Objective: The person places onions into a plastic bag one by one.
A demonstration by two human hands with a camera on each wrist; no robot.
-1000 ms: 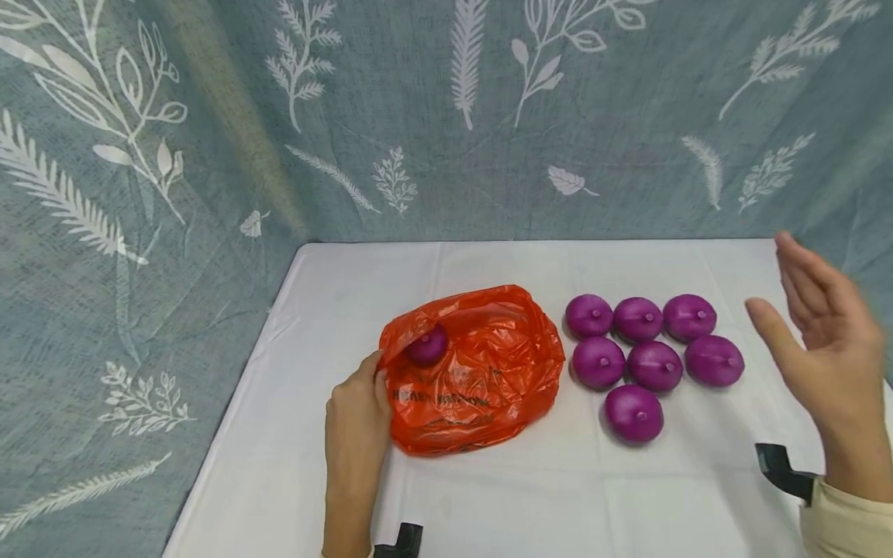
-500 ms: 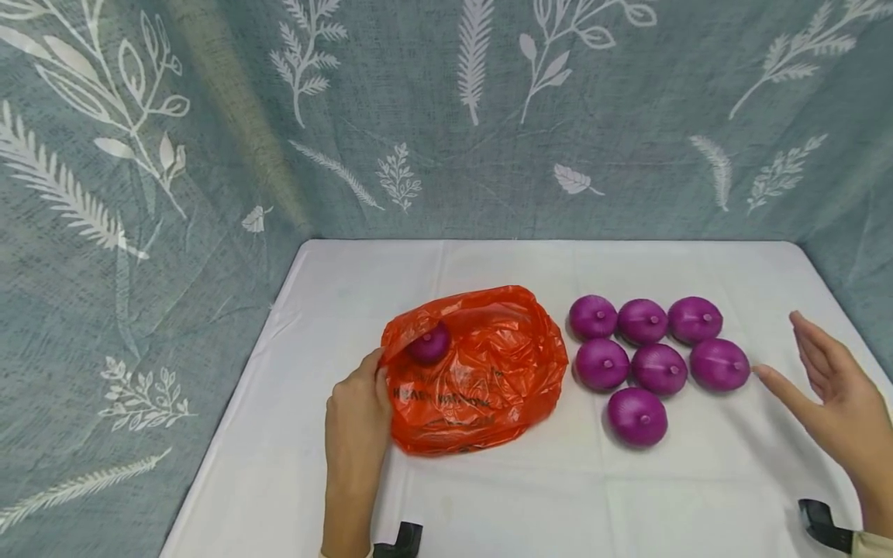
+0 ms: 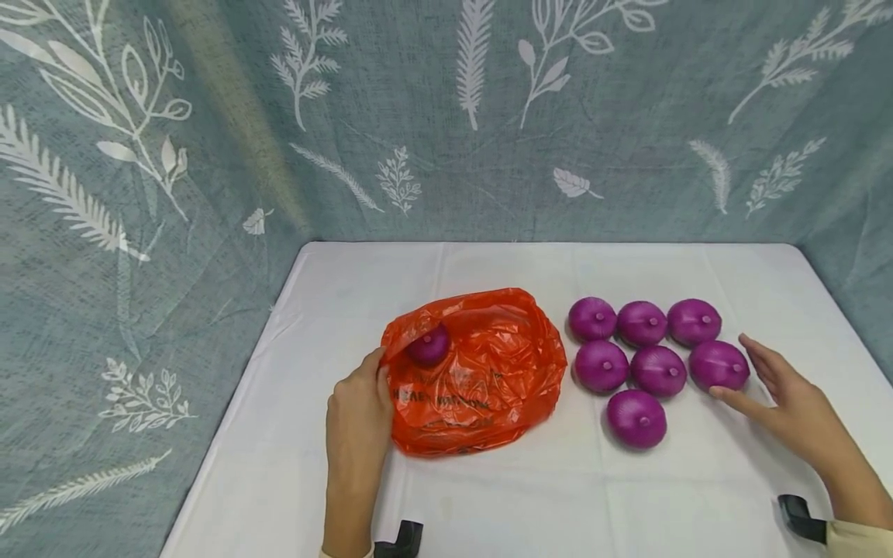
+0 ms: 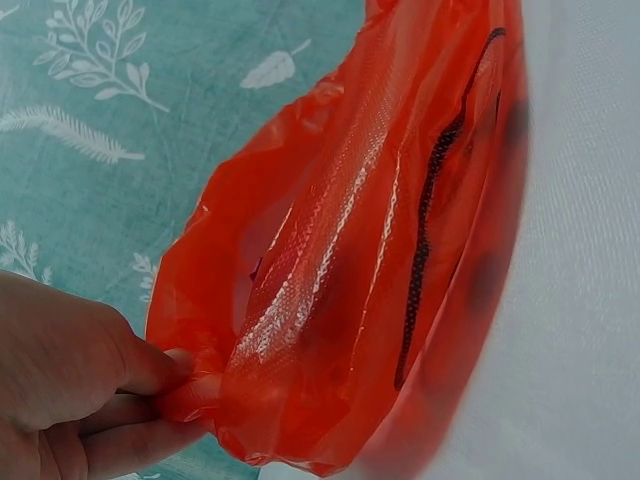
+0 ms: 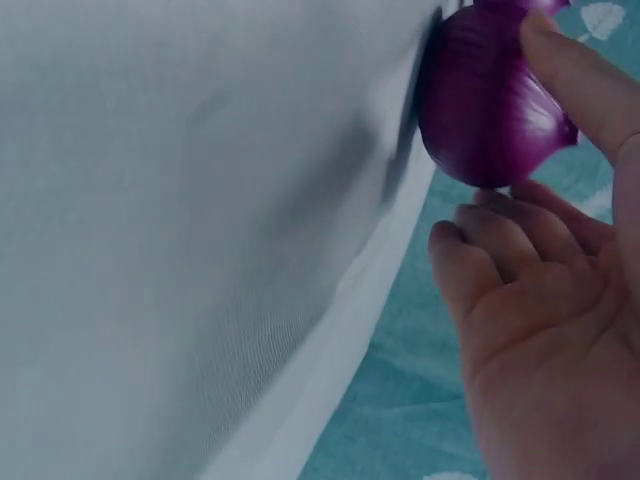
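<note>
An orange-red plastic bag (image 3: pixel 488 364) lies on the table with its mouth held up on the left side. My left hand (image 3: pixel 359 418) pinches the bag's rim between thumb and fingers, seen close up in the left wrist view. Inside the mouth one red onion (image 3: pixel 430 348) shows, partly hidden by the bag's edge. My right hand (image 3: pixel 795 411) is spread at the right end of the onion group, thumb and fingers either side of the rightmost onion (image 3: pixel 719 364). In the right wrist view, the thumb overlaps this glossy purple onion (image 5: pixel 490 100) while the fingertips are right below it.
Several other red onions (image 3: pixel 658 370) sit in two close rows to the bag's right, with a single onion (image 3: pixel 636 419) in front. A white cloth covers the table (image 3: pixel 530 504). Grey-green leaf-patterned fabric (image 3: pixel 432 116) hangs behind and at the sides.
My right hand has come down from the far right and moved left to the rightmost onion. The left hand and the bag have stayed in place.
</note>
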